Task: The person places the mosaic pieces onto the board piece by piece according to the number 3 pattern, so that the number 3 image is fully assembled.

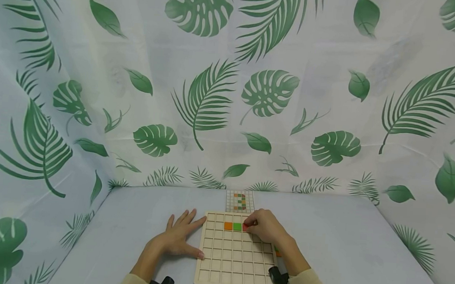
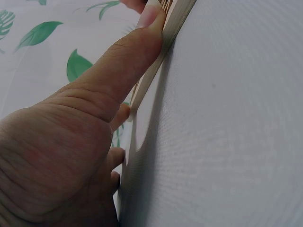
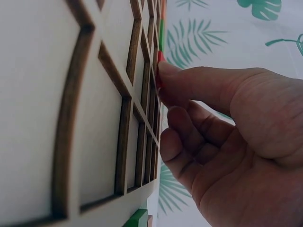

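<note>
A wooden grid board [image 1: 227, 265] lies on the table. In its second row from the far side, an orange tile [image 1: 228, 226] and a green tile [image 1: 237, 226] sit side by side. Right beside the green one is a red tile [image 1: 245, 227], which my right hand [image 1: 268, 226] pinches between thumb and finger at the board's surface; the other fingers are curled in the right wrist view. My left hand [image 1: 176, 238] lies spread at the board's left side. Its thumb [image 2: 128, 61] rests on the board's edge, and a fingertip touches the edge near the far left corner.
A small pattern card [image 1: 230, 201] with a grid of coloured squares stands just beyond the board. By the board's right edge, partly hidden by the right forearm, are more coloured pieces, a green block [image 3: 137, 218] among them. A leaf-printed curtain [image 1: 221, 115] hangs behind the table.
</note>
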`<state>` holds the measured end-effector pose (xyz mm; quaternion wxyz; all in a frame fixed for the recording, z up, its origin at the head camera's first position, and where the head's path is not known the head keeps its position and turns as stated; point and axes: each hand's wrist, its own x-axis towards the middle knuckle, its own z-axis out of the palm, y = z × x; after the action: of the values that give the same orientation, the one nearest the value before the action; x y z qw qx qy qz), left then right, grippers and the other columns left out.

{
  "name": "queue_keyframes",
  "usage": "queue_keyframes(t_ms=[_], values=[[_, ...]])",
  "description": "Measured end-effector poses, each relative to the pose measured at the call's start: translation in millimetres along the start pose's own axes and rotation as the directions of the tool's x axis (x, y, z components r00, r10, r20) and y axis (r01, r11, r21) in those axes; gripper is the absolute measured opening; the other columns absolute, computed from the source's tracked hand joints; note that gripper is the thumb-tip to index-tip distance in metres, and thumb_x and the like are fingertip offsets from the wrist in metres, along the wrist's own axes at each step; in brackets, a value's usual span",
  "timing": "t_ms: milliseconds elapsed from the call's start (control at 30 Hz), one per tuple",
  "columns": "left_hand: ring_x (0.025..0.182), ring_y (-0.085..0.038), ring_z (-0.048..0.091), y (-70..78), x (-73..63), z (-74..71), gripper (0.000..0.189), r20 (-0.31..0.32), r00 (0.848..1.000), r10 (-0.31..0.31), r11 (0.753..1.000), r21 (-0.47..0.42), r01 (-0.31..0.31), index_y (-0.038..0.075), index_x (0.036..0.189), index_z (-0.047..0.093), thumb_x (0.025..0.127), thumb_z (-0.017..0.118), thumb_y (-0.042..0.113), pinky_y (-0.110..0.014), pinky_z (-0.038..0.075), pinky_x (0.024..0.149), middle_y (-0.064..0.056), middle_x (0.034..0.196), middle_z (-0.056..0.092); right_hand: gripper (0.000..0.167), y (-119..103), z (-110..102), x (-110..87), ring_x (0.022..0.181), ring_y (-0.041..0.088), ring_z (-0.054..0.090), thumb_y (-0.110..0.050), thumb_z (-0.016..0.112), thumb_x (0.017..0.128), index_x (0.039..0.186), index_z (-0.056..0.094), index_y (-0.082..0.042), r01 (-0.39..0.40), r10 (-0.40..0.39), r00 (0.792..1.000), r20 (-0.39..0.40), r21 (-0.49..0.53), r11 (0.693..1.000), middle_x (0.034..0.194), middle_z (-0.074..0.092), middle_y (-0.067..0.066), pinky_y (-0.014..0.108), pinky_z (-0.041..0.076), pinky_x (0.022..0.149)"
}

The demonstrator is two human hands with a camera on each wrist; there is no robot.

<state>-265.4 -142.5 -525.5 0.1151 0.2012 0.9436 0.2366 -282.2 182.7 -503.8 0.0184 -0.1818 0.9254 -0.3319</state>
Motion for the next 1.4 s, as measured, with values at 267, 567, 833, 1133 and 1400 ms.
queue_keyframes(t_ms=[267,567,833,1133,1400], values=[[0.162,-0.042,0.006,-0.4,-0.7,0.1,0.116,0.007,1.000,0.010,1.000,-0.009,-0.010,0.029,0.163,0.037,0.066,0.085,0.073,-0.075,-0.006,0.122,-0.016,0.175,0.014,0.015,0,-2,-0.5,0.100,0.027,0.071,-0.008,0.085,0.085,0.100,0.083,-0.007,-0.014,0.014,1.000,0.017,0.009,1.000,0.104,0.078,0.007,0.041,0.062,0.081],[0.162,-0.044,0.007,0.1,-2.3,0.4,0.116,-0.006,1.000,0.006,1.000,-0.014,-0.006,0.028,0.162,0.038,0.066,0.085,0.073,-0.076,-0.006,0.122,-0.017,0.175,0.015,0.019,-7,-8,-0.4,0.082,0.013,0.062,-0.010,0.083,0.088,0.107,0.081,-0.006,-0.087,0.087,0.996,-0.001,-0.016,0.996,0.095,0.074,0.000,0.033,0.055,0.072],[0.162,-0.043,0.007,-2.0,-1.1,0.5,0.116,-0.005,1.000,0.020,1.000,-0.006,-0.020,0.029,0.163,0.037,0.067,0.084,0.074,-0.076,-0.006,0.122,-0.017,0.175,0.014,0.023,0,-14,-1.0,0.082,0.014,0.059,-0.015,0.079,0.093,0.115,0.078,-0.010,-0.106,0.106,0.994,-0.005,0.003,0.994,0.097,0.070,-0.002,0.032,0.053,0.071],[0.162,-0.044,0.007,-0.7,0.4,0.7,0.117,0.004,1.000,0.011,1.000,0.004,-0.011,0.029,0.163,0.037,0.066,0.084,0.075,-0.076,-0.005,0.122,-0.017,0.175,0.015,0.028,21,-34,-9.4,0.082,0.014,0.059,-0.016,0.077,0.094,0.120,0.075,-0.007,-0.119,0.119,0.990,-0.070,0.007,0.993,0.103,0.072,0.003,0.030,0.053,0.069],[0.162,-0.044,0.008,0.2,-0.9,0.1,0.116,-0.005,1.000,0.016,1.000,-0.005,-0.016,0.029,0.162,0.038,0.066,0.085,0.073,-0.077,-0.005,0.122,-0.017,0.174,0.015,0.028,29,-45,-14.1,0.081,0.018,0.058,-0.017,0.077,0.093,0.119,0.075,-0.006,-0.178,0.178,0.983,-0.034,0.019,0.984,0.099,0.070,0.002,0.030,0.053,0.067]])
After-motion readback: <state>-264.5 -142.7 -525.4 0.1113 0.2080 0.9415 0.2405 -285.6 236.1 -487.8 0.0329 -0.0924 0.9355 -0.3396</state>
